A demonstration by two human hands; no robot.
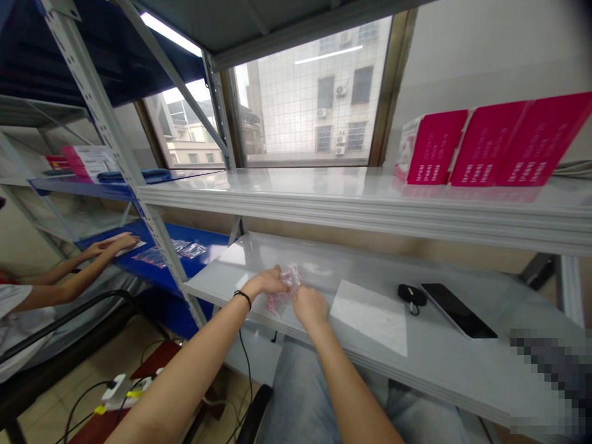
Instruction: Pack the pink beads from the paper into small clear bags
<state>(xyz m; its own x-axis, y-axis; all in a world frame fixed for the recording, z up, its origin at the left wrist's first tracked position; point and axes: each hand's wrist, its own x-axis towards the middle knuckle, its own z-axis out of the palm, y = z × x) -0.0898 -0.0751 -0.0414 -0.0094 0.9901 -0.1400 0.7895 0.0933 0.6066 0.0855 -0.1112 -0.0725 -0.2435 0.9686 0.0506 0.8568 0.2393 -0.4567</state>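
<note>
A clear plastic bag (280,300) with pink-red print lies over the grey shelf's front part, between my two hands. My left hand (268,282), with a black band at the wrist, is closed on the bag's left upper side. On the other side my right hand (311,306) is curled into a fist, gripping the bag's right edge. The bag is crumpled, and what is in it cannot be made out. Just right of my right hand, a white sheet of paper (370,314) lies flat on the grey shelf (444,364).
Right of the paper lie a black round object with a ring (411,295) and a phone (457,310). Pink boxes (490,145) stand on the upper shelf (287,185). At left, a co-worker's hands (113,244) work by plastic packets (169,251). A metal post (160,237) divides the benches.
</note>
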